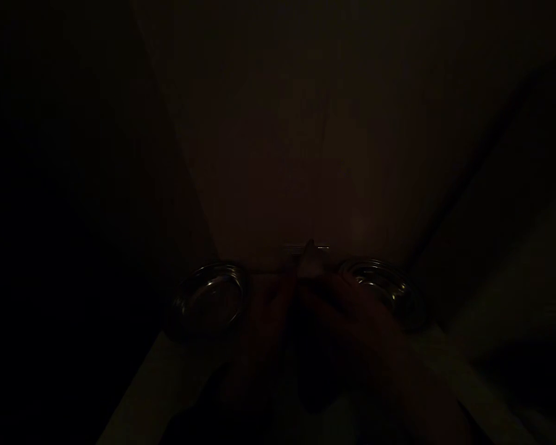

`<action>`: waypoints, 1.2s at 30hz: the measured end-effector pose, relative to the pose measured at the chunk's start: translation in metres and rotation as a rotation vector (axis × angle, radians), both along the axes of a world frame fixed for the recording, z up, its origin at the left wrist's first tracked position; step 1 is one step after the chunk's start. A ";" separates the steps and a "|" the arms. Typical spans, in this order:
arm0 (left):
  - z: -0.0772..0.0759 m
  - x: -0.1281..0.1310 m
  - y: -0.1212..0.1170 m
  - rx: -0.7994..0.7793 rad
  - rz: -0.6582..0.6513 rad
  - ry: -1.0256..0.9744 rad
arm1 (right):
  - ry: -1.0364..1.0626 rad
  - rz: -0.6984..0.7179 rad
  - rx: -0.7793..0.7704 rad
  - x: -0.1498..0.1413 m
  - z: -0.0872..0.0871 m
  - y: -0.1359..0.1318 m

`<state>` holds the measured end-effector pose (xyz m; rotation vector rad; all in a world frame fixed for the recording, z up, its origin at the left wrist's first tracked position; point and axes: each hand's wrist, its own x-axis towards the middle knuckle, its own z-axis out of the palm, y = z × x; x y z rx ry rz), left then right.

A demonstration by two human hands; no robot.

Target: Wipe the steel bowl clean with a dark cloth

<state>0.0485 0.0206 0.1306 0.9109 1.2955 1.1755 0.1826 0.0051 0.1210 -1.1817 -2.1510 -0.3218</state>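
The view is very dark. My left hand [271, 306] and my right hand [349, 306] come together in the middle, their fingers curled toward each other. A small, pale, pointed piece [310, 262] shows at the fingertips, but its kind is too dark to tell. Just beyond it a thin shiny strip [306, 248] lies crosswise; whether the fingers touch it I cannot tell. To the left of my left hand stands a shiny metal bowl [234, 272]. A second metal bowl [393, 272] is at the right, partly behind my right hand.
Both bowls stand on a pale surface [143, 383] whose left edge runs down toward the bottom left. A large, flat, dim brown surface [269, 136] fills the area beyond the hands. Deep shadow hides the far left and the lower right.
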 end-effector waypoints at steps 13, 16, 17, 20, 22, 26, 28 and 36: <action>0.005 0.002 0.001 -0.064 0.001 -0.049 | 0.032 -0.090 0.049 0.012 -0.003 0.007; 0.007 0.000 0.002 -0.034 -0.031 -0.106 | -0.002 -0.072 0.017 0.005 -0.002 0.003; 0.007 -0.001 0.003 -0.027 -0.026 -0.118 | -0.025 -0.057 0.006 0.001 -0.002 0.001; 0.006 -0.003 0.003 -0.040 0.007 -0.106 | -0.060 -0.042 0.007 -0.004 -0.001 -0.001; 0.004 -0.003 0.003 -0.049 0.023 -0.068 | -0.043 -0.067 0.024 0.000 -0.001 0.001; 0.001 0.000 0.000 -0.033 -0.029 -0.012 | -0.011 -0.123 0.025 0.016 -0.001 0.009; 0.001 0.001 0.001 -0.035 -0.048 -0.008 | -0.015 -0.095 0.037 0.019 -0.002 0.010; 0.006 0.000 0.002 -0.004 -0.015 0.008 | -0.024 -0.028 0.038 0.008 -0.001 0.003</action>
